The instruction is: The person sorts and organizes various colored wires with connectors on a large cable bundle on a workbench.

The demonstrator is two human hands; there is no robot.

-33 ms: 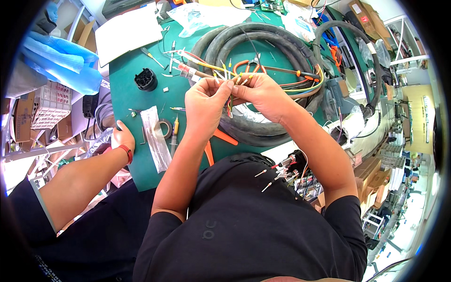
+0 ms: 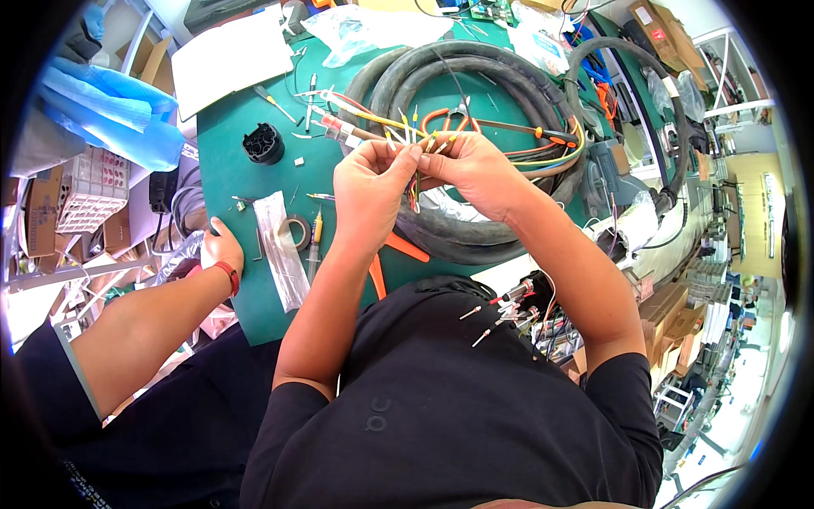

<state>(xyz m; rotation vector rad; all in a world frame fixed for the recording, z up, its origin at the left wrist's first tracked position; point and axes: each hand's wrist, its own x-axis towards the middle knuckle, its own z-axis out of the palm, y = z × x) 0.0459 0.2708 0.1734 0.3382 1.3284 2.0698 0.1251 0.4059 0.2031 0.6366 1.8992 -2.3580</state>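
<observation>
Close together over a thick black coiled cable, my left hand and my right hand pinch a bundle of thin wires between thumbs and fingers. Pale, bare-looking tips fan out above the fingertips, and more wire ends hang below. Which single wire each hand grips is hidden. Left of the hands, a thicker end with a red part sticks out. Behind them lie orange-handled scissors and a screwdriver with an orange-and-black handle. Yellow, green and brown wires curve along the coil's right side.
Another person's hand rests at the left edge of the green table. Nearby are a round black connector, a tape roll and a clear plastic packet. A connector with metal pins sits close to my body.
</observation>
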